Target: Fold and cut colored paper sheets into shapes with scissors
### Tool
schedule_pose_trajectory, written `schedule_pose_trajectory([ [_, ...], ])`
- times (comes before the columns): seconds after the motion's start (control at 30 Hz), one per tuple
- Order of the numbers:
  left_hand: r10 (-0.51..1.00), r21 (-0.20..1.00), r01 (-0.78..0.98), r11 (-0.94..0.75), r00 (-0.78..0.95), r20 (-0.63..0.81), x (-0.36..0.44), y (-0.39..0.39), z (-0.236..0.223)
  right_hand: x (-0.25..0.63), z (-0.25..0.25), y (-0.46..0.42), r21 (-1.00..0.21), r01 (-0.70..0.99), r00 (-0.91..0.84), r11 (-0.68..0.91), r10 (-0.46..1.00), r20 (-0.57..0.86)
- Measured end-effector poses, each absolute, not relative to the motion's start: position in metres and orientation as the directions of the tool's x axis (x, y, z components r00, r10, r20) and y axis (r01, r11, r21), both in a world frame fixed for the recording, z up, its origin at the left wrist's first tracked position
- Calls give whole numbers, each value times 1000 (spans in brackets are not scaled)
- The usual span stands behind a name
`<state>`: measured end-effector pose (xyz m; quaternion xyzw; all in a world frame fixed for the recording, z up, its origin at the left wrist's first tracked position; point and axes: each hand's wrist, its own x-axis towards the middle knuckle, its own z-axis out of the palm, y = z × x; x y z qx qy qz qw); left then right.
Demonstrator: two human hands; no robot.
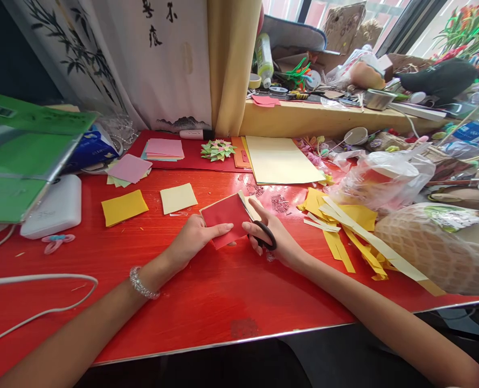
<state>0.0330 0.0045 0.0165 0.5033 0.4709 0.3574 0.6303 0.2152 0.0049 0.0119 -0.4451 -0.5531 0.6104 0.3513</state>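
My left hand (201,235) pinches a red paper piece (223,215) together with cream paper (245,198) that shows behind its edges. In my right hand (274,231) is a pair of scissors (268,235) with black handles, its blades lying along the right edge of the red piece. How far the blades are apart I cannot tell. To the left of my hands lie a cream paper stack (178,198) and a yellow paper stack (124,208). Yellow and cream paper strips (344,237) are heaped to the right.
Behind my hands are cream sheets (283,160), a folded paper wreath (218,150) and pink papers (164,148). A white power bank (53,207) and cable (61,277) lie left. A netted fruit (437,248) and plastic bag (384,172) crowd the right. The table's front edge (223,341) is near me.
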Motion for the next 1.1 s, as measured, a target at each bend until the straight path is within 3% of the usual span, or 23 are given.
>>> schedule_pose_trajectory([
  [0.5,909,962,8,274,324,-261,33,7,13,218,1,7,-989,142,-371,-39,924,-90],
  [0.7,921,967,-13,256,307,-240,33,7,12,216,-2,7,-995,96,-358,-12,933,-46],
  [0.8,927,969,-12,248,295,-233,31,9,10,219,3,14,-1000,-22,-279,-7,960,0],
  [0.9,938,969,-23,244,260,-230,29,11,7,232,11,30,-949,-315,-79,20,996,47],
  [1.0,953,971,-103,218,235,-189,27,14,5,254,14,48,-808,-586,125,52,992,-27],
  [1.1,961,964,-165,207,217,-169,27,15,5,271,12,62,-712,-695,259,100,959,-119],
])
